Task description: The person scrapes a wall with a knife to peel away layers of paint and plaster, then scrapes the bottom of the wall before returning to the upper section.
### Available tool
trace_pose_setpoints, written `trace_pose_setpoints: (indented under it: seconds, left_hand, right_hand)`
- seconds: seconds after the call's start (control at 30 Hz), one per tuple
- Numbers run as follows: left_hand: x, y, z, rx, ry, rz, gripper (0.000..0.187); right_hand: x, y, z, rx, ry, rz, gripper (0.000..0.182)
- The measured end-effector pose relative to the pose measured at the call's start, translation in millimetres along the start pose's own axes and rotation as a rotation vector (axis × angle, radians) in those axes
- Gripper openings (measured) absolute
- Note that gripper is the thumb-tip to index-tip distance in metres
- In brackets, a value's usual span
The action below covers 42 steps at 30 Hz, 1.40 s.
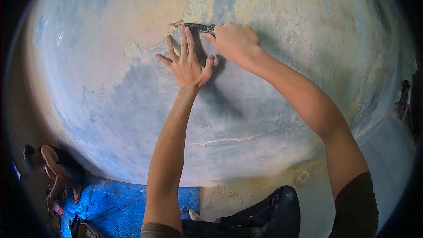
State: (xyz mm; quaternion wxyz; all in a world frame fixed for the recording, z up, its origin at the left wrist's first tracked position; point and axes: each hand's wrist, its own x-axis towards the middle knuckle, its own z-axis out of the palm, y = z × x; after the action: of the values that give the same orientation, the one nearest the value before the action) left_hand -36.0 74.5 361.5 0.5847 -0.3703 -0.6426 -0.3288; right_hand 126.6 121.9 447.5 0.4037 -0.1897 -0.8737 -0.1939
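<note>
In the head view, my right hand point(235, 42) is closed round the handle of a scraper point(200, 27) with a dark, worn blade. The tool lies nearly level against a large painted wall point(163, 114), its tip pointing left. My left hand point(187, 67) is spread, with the index and middle fingertips pressing on the blade near its tip. Beneath the fingers the wall is patchy blue-grey, pink and yellowish, with peeled-looking areas. Pale dust clings to my left wrist. The scraper's handle is mostly hidden inside my right hand.
A pale cup point(302, 178) stands on the floor near my bent leg point(282, 209). Flakes point(233, 191) litter the floor along the wall's base. On the left, another person point(59, 165) crouches by a blue tarp point(112, 202). Another figure point(403, 99) is at the far right.
</note>
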Motion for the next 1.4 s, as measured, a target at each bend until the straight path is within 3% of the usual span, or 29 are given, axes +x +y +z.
trace_pose_setpoints:
  seconds: [0.17, 0.47, 0.7, 1.2, 1.4]
  left_hand:
    - [9.3, 6.9, -6.3, -0.061, -0.035, -0.06, 0.105]
    - [6.3, 3.4, -9.6, -0.076, 0.015, 0.028, 0.099]
    - [-12.4, -4.0, -3.6, -0.111, 0.034, 0.123, 0.093]
    - [7.8, 9.6, -27.4, -0.055, -0.179, -0.033, 0.099]
    - [18.5, 8.0, -28.5, -0.03, -0.136, -0.015, 0.098]
  right_hand:
    - [8.7, -6.1, -10.9, -0.02, -0.037, 0.034, 0.05]
    - [7.9, 10.8, 4.6, 0.033, 0.083, -0.037, 0.059]
    - [-10.9, 12.7, -1.6, 0.035, -0.063, 0.018, 0.053]
    - [2.1, 7.7, 0.0, 0.025, 0.01, 0.022, 0.059]
    - [12.3, 4.6, -12.9, -0.007, -0.044, 0.03, 0.057]
